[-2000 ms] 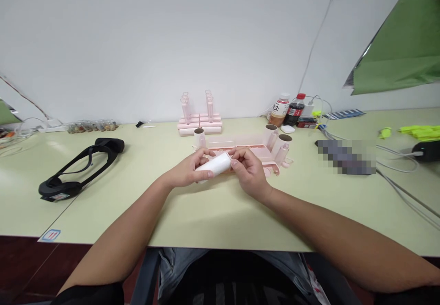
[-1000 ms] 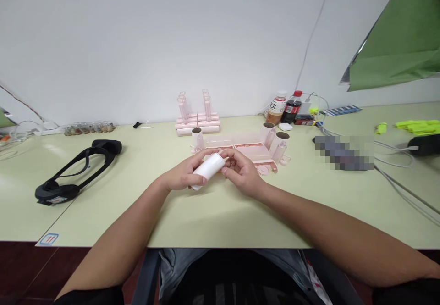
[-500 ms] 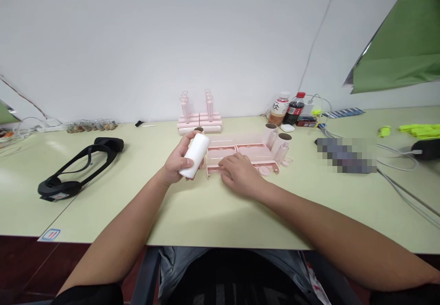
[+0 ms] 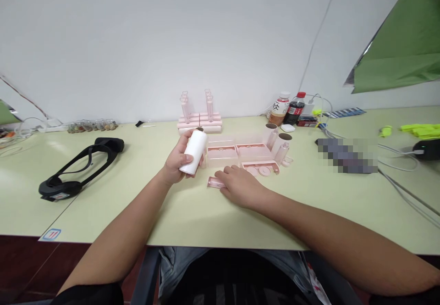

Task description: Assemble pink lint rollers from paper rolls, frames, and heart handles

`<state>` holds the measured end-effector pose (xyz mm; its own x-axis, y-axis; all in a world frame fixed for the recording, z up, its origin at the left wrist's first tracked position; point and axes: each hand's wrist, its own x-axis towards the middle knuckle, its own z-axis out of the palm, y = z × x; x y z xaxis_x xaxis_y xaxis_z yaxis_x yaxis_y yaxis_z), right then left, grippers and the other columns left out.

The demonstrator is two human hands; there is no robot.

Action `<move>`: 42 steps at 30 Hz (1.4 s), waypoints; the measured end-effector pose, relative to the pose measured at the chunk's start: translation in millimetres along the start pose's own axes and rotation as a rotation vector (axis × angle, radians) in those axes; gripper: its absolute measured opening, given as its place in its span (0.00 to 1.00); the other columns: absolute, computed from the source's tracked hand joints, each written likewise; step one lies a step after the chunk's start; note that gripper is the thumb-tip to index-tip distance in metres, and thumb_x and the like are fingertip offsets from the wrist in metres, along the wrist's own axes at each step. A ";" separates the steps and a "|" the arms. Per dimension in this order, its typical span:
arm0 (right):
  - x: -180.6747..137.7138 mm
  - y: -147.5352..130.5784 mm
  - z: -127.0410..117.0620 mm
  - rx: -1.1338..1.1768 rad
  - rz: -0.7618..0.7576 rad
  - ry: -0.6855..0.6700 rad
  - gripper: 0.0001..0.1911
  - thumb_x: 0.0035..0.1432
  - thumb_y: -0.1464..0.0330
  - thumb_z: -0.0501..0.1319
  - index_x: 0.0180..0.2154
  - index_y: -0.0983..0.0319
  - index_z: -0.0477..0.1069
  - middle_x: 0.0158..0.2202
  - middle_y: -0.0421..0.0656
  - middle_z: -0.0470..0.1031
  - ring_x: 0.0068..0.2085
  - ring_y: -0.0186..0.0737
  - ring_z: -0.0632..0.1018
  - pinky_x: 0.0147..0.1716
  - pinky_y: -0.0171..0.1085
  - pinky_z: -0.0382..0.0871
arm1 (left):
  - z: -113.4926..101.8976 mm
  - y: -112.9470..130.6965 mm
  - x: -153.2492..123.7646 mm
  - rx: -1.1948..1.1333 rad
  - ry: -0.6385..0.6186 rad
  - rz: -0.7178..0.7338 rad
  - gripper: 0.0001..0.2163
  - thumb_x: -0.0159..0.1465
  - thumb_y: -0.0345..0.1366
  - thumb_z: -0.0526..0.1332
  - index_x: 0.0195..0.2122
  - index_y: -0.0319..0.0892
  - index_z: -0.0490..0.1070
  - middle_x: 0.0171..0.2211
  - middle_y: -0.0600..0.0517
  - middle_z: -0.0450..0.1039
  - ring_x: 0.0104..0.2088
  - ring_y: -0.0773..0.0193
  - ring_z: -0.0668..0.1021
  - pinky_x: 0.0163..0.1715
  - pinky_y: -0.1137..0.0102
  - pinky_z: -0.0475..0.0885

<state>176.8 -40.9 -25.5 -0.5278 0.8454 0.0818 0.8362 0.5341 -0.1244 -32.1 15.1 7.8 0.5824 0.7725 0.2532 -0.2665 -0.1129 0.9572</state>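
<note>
Left hand (image 4: 177, 160) wraps around a white roll (image 4: 194, 151), looks like a lint-roller refill, held off the table (image 4: 213, 213) and tilted, top end leaning away toward the wall. Fingers wrap the lower half, thumb across the front.

Right hand (image 4: 240, 185) lies flat-ish on the table with its fingertips on a small pink handle piece (image 4: 215, 182). Can't tell whether that grip is closed around the piece or just resting on it; the fingers hide most of it.

Handling, my read: the roll is light, a cardboard core under paper layers, so fairly stiff, but it would dent if squeezed hard. If the outer sheet is adhesive it will cling to skin. Best taken round the middle or by the end rims. The pink piece is thin rigid plastic, light, likely to skid on the smooth top; pinch it by its long sides.

Just behind the hands: pink plastic trays (image 4: 237, 152) and clear pink tubes (image 4: 280, 149), well apart from a pink rack (image 4: 199, 119) at the wall.

Table is a pale green, smooth laminate. Black headset (image 4: 80, 167) on the left, drink bottles (image 4: 287, 108) and cables (image 4: 398, 167) on the right, plain white wall, green sheet (image 4: 402, 52) top right.
</note>
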 end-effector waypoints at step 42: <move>14.5 11.9 -4.5 2.111 0.434 0.085 0.05 0.61 0.71 0.56 0.38 0.65 0.68 0.37 0.50 0.78 0.32 0.39 0.81 0.25 0.33 0.79 | 12.0 -15.3 3.8 0.133 -0.050 -0.199 0.31 0.57 0.44 0.65 0.59 0.49 0.53 0.33 0.54 0.69 0.26 0.66 0.75 0.22 0.75 0.66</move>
<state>179.7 -22.3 -21.3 -0.3434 0.9126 -0.2218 -0.5266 -0.3826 -0.7591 -16.6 12.3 -4.2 0.6518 0.7559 0.0613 -0.0410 -0.0457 0.9981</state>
